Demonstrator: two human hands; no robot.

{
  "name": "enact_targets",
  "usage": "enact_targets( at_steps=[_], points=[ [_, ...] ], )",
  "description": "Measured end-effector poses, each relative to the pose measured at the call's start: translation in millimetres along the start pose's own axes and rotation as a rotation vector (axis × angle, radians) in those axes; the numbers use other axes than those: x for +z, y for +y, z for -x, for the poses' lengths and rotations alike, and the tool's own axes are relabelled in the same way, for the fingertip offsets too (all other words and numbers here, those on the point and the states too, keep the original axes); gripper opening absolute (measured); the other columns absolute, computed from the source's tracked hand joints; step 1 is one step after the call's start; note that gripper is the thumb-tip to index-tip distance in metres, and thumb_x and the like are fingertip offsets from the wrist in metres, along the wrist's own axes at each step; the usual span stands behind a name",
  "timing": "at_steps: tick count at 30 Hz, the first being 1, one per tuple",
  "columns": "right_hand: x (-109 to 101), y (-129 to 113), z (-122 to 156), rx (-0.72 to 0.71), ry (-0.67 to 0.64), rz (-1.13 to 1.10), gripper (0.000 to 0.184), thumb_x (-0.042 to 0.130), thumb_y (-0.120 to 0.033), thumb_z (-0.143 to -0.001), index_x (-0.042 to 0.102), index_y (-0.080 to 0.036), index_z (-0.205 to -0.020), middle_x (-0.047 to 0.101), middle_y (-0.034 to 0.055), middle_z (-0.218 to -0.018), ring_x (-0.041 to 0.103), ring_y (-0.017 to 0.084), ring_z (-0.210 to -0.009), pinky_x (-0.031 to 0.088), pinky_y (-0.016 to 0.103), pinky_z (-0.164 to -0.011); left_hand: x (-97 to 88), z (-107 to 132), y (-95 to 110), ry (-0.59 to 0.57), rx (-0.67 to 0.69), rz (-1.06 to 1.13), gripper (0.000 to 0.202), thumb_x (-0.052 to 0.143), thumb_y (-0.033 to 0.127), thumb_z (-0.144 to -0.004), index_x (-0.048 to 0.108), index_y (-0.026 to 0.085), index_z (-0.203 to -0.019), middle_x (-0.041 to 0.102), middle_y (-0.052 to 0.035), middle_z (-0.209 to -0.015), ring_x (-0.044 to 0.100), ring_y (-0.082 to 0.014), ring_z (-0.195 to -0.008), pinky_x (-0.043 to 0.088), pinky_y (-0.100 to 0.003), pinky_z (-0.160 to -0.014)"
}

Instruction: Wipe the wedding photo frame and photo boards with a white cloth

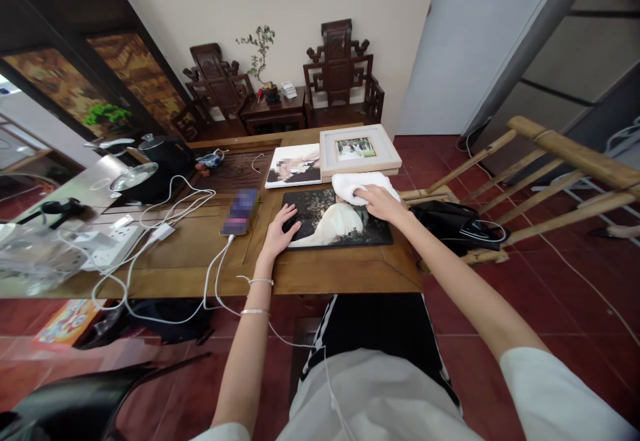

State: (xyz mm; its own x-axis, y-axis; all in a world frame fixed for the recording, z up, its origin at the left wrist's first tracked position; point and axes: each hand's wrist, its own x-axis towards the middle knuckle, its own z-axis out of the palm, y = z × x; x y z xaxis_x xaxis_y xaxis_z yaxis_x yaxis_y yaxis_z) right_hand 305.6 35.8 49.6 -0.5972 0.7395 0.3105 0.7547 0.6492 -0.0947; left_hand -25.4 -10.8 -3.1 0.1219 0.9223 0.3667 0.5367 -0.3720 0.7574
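Right hand (380, 202), palm down, fingers curled over white cloth (350, 183) at photo print (345, 231) far-right corner. Print's long axis runs left-right on table (320, 274). Left hand (281, 228) flat, empty, pins its left end.

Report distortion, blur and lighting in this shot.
Head view: wide-angle stretch makes the walls lean outward; soft, even daylight, only faint shadows under the left hand and right hand; pixelated patches hide the plugged-in device and part of the print.
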Motion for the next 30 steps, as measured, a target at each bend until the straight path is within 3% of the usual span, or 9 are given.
enact_targets(
  at_steps=[4, 9, 12, 15, 19, 25, 30],
  points=[
    [4, -9, 14, -0.009, 0.006, 0.008, 0.061, 0.042, 0.004, -0.069, 0.064, -0.015, -0.122, 0.068, 0.0160, -0.119, 0.059, 0.030, -0.118, 0.047, 0.043, -0.098, 0.4, 1, 2, -0.010, -0.009, -0.003, 0.040, 0.064, 0.034, -0.085, 0.067, 0.018, -0.122, 0.057, -0.0135, -0.143, 0.039, -0.0276, -0.145, 0.027, -0.049, -0.121],
    [6, -49, 85, -0.116, 0.009, -0.027, 0.061, 0.041, 0.009, -0.065, 0.070, -0.017, -0.112, 0.058, 0.0133, -0.141, 0.044, 0.032, -0.138, 0.034, 0.059, -0.112, 1.8, 3, 7, 0.011, 0.003, -0.016, 0.039, 0.064, 0.034, -0.087, 0.067, 0.019, -0.122, 0.058, -0.0114, -0.142, 0.040, -0.0277, -0.144, 0.029, -0.049, -0.121],
    [1, -74, 126, -0.167, 0.039, -0.039, 0.054, 0.040, 0.011, -0.066, 0.072, -0.019, -0.097, 0.057, 0.0101, -0.143, 0.040, 0.031, -0.142, 0.033, 0.062, -0.113, 2.2, 5, 8, 0.041, 0.035, -0.047, 0.040, 0.064, 0.034, -0.087, 0.067, 0.018, -0.123, 0.062, -0.0109, -0.138, 0.043, -0.0279, -0.142, 0.033, -0.048, -0.119],
    [-3, -85, 143, -0.207, 0.039, -0.027, 0.049, 0.043, 0.012, -0.065, 0.072, -0.019, -0.090, 0.058, 0.0089, -0.143, 0.040, 0.034, -0.141, 0.035, 0.063, -0.112, 2.3, 6, 6, 0.075, 0.052, -0.085, 0.039, 0.067, 0.033, -0.085, 0.068, 0.018, -0.122, 0.066, -0.0097, -0.133, 0.048, -0.0282, -0.138, 0.037, -0.048, -0.117],
    [0, -73, 125, -0.190, 0.054, -0.048, 0.050, 0.043, 0.011, -0.067, 0.072, -0.019, -0.095, 0.061, 0.0100, -0.139, 0.044, 0.034, -0.139, 0.036, 0.063, -0.111, 2.0, 5, 2, 0.086, 0.095, -0.114, 0.038, 0.068, 0.032, -0.085, 0.069, 0.017, -0.120, 0.067, -0.0107, -0.131, 0.051, -0.0286, -0.136, 0.041, -0.048, -0.116],
    [11, -28, 52, -0.060, 0.001, -0.099, 0.065, 0.045, 0.008, -0.065, 0.068, -0.019, -0.120, 0.064, 0.0148, -0.133, 0.049, 0.032, -0.134, 0.036, 0.059, -0.111, 0.1, 5, 0, 0.074, 0.095, -0.144, 0.038, 0.068, 0.032, -0.086, 0.068, 0.018, -0.121, 0.067, -0.0096, -0.131, 0.051, -0.0290, -0.135, 0.041, -0.050, -0.116],
    [6, -2, 2, 0.002, -0.022, -0.041, 0.064, 0.045, 0.006, -0.067, 0.067, -0.017, -0.123, 0.068, 0.0156, -0.123, 0.059, 0.032, -0.120, 0.046, 0.047, -0.101, -1.1, 5, 2, 0.084, 0.082, -0.141, 0.038, 0.070, 0.032, -0.085, 0.069, 0.018, -0.120, 0.067, -0.0092, -0.130, 0.052, -0.0294, -0.135, 0.041, -0.050, -0.116]
  ],
)
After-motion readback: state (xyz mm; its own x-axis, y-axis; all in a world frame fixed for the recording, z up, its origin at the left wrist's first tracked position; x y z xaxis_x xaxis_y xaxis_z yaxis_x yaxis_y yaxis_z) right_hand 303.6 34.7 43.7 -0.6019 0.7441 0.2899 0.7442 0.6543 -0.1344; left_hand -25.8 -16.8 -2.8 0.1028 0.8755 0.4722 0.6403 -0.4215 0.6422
